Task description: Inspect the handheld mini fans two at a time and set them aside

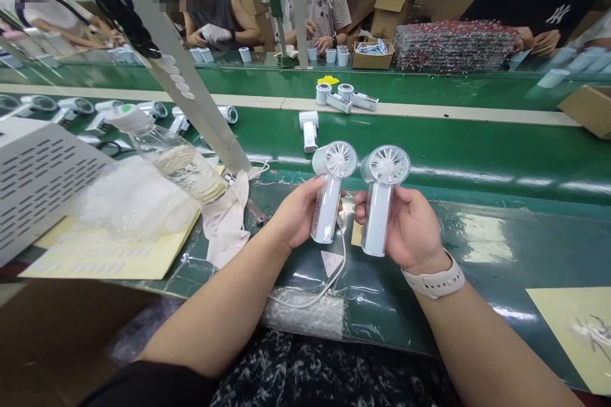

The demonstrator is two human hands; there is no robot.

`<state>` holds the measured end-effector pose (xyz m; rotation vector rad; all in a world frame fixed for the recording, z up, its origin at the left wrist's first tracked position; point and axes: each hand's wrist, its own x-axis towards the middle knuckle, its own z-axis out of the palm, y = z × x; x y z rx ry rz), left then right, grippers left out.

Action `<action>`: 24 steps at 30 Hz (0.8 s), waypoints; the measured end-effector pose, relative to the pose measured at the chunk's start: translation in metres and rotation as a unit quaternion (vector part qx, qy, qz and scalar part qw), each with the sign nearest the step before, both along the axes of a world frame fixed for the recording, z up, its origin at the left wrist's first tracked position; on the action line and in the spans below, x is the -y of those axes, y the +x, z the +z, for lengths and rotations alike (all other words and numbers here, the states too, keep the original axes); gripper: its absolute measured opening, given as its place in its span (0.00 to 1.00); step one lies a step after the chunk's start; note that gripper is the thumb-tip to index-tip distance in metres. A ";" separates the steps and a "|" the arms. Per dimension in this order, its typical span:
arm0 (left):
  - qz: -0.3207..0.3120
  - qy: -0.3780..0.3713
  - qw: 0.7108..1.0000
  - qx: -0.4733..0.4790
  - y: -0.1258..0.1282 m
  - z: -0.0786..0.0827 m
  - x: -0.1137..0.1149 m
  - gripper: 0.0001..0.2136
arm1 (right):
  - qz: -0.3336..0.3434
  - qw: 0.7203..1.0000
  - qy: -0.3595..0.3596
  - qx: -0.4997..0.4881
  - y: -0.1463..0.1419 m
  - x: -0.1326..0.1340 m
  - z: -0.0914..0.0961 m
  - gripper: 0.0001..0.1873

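Observation:
Two pale handheld fans are held upright side by side above the bench's front edge. My left hand (301, 210) is wrapped around the handle of the left handheld fan (327, 206), whose round grille faces me. Closed on the handle of the right handheld fan (377, 216) is my right hand (413, 226), with a light watch strap at its wrist. The two fans stand slightly apart, grilles level. A white cable (342, 254) hangs below the left fan and runs over the bench; whether it is plugged into the fan I cannot tell. Another handheld fan (309, 131) lies on the belt just beyond.
A green conveyor belt (453, 152) crosses ahead, with several fans lying at left. A slanted metal post (200, 89), a plastic bottle (176, 159) and a vented grey box (52, 172) stand on my left. Bubble wrap (305, 313) lies in front. Several co-workers sit opposite.

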<state>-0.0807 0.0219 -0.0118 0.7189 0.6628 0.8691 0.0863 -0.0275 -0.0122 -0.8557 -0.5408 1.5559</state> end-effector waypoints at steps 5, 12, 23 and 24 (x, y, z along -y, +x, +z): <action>0.026 0.011 0.999 -0.021 0.001 0.005 0.001 0.14 | -0.018 0.999 0.033 0.005 -0.002 0.002 0.006 0.07; 0.072 0.094 0.989 -0.087 -0.004 0.004 0.002 0.15 | -0.051 0.993 0.079 0.066 0.008 0.001 0.005 0.12; 0.027 0.147 0.987 -0.053 -0.004 -0.001 0.002 0.23 | -0.070 0.994 0.065 0.045 0.000 -0.003 0.002 0.09; 0.028 0.145 0.988 -0.054 -0.004 -0.001 0.002 0.23 | -0.070 0.994 0.065 0.044 0.000 -0.003 0.002 0.09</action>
